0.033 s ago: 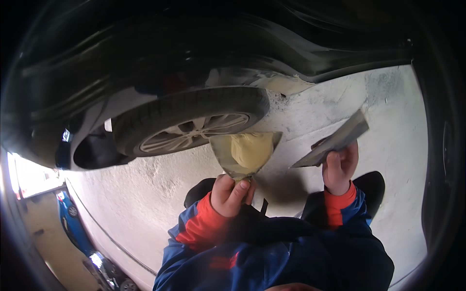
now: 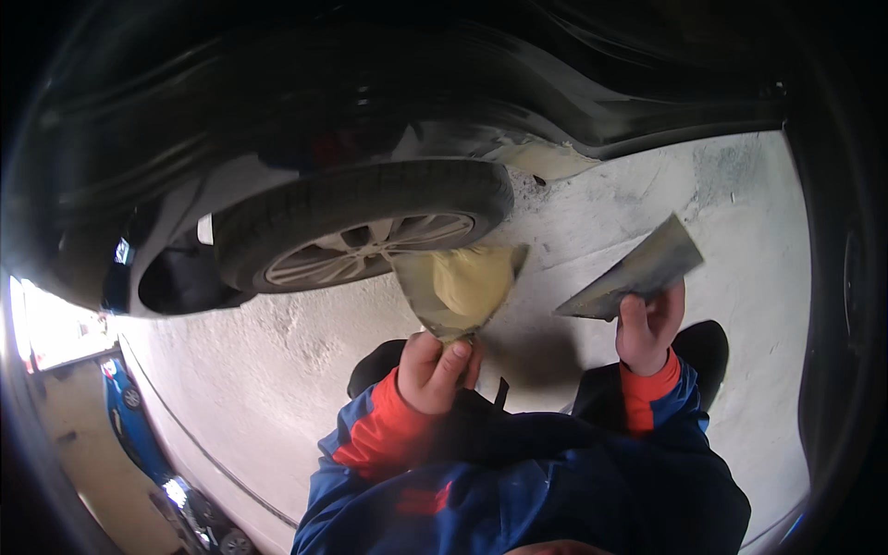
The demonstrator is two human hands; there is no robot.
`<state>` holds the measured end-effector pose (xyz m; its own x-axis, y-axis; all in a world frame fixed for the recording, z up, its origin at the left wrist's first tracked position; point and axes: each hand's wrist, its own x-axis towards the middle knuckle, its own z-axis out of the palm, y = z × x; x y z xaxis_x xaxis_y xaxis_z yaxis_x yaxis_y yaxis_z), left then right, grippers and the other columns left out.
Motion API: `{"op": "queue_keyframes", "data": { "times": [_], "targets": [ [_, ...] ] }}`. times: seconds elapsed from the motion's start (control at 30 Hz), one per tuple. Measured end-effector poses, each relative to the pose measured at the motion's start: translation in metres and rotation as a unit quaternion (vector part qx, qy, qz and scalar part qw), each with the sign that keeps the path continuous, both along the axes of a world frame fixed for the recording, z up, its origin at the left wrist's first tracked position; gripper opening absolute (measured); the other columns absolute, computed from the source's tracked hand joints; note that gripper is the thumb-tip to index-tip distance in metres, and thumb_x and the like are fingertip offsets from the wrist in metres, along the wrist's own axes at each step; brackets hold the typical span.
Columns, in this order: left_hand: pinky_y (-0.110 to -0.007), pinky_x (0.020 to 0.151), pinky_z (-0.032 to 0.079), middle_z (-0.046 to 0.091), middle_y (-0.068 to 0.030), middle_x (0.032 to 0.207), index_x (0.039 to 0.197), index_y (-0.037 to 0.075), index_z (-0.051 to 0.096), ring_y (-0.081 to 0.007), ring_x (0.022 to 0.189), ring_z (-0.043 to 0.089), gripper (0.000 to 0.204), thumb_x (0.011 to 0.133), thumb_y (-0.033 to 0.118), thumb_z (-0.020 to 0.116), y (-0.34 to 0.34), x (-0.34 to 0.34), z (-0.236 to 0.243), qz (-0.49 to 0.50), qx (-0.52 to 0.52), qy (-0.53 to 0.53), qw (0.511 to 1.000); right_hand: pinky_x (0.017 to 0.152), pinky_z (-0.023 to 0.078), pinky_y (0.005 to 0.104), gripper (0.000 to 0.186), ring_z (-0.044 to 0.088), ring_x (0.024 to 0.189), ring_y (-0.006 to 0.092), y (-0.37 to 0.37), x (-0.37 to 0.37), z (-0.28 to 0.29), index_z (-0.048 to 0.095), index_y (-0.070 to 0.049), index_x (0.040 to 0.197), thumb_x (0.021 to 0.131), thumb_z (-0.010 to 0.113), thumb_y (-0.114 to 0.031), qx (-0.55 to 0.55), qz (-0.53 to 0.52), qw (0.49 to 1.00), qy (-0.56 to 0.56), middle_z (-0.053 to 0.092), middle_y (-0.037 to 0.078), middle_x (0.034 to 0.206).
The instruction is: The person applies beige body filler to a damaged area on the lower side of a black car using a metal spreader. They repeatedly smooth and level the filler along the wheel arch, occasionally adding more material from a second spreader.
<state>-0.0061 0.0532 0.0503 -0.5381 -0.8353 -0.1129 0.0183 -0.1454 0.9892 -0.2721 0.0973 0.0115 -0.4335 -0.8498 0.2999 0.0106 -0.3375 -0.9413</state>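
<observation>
My left hand (image 2: 438, 372) grips the narrow end of a putty spreader (image 2: 418, 277), its wide edge pointing away from me. A thick mound of yellowish body filler (image 2: 470, 281) lies on that blade. Off to the right, my right hand (image 2: 649, 328) pinches a second flat spreader (image 2: 638, 273), grey with smears on its face, held tilted. The two spreaders are apart. Ahead of them, a patch of the same pale filler (image 2: 546, 159) covers the lower edge of the dark car's body (image 2: 388, 83), just behind the wheel (image 2: 370, 231).
A dark car door (image 2: 851, 296) stands along the right side. Beneath my hands is a pale, worn floor (image 2: 268, 370), where a dark cable or line (image 2: 199, 444) runs at the left. Beyond it are a blue car (image 2: 134, 421) and a dark car (image 2: 213, 523).
The right spreader has turned so more of its flat face shows. The left hand and its loaded spreader have shifted slightly left.
</observation>
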Motion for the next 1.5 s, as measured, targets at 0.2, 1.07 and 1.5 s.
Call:
{"op": "queue_keyframes", "data": {
  "times": [0.2, 1.07, 1.5],
  "targets": [
    [-0.022, 0.044, 0.040, 0.056, -0.0083, 0.074, 0.114, 0.001, 0.048, -0.0127, 0.048, 0.051, 0.027, 0.106, 0.026, 0.042, 0.034, 0.005, 0.021, 0.175, 0.126, 0.066, 0.974, 0.075, 0.052, 0.0285, 0.033, 0.066, 0.088, 0.0225, -0.002, -0.003, 0.055, 0.056, 0.001, 0.113, 0.082, 0.069, -0.002, -0.028, 0.183, 0.941, 0.283, 0.067, 0.017, 0.108],
    [-0.024, 0.045, 0.040, 0.064, -0.0117, 0.091, 0.137, -0.003, 0.041, -0.0140, 0.049, 0.049, 0.090, 0.094, 0.073, 0.023, 0.096, -0.004, 0.021, 0.196, 0.074, 0.042, 0.977, 0.079, 0.046, 0.0338, 0.037, 0.058, 0.096, 0.0212, 0.014, 0.047, 0.088, 0.072, -0.011, 0.114, 0.082, 0.057, -0.019, -0.146, 0.172, 0.777, 0.587, 0.066, 0.004, 0.117],
    [-0.026, 0.034, 0.039, 0.050, -0.0082, 0.064, 0.139, -0.002, 0.038, -0.0172, 0.039, 0.047, 0.095, 0.091, 0.079, 0.020, 0.084, 0.010, 0.017, 0.374, 0.070, 0.157, 0.911, 0.090, 0.049, 0.0368, 0.048, 0.060, 0.102, 0.0312, -0.014, 0.013, 0.009, 0.069, -0.002, 0.113, 0.068, 0.056, 0.011, -0.133, -0.074, 0.921, 0.359, 0.066, 0.015, 0.118]
  ]
}}
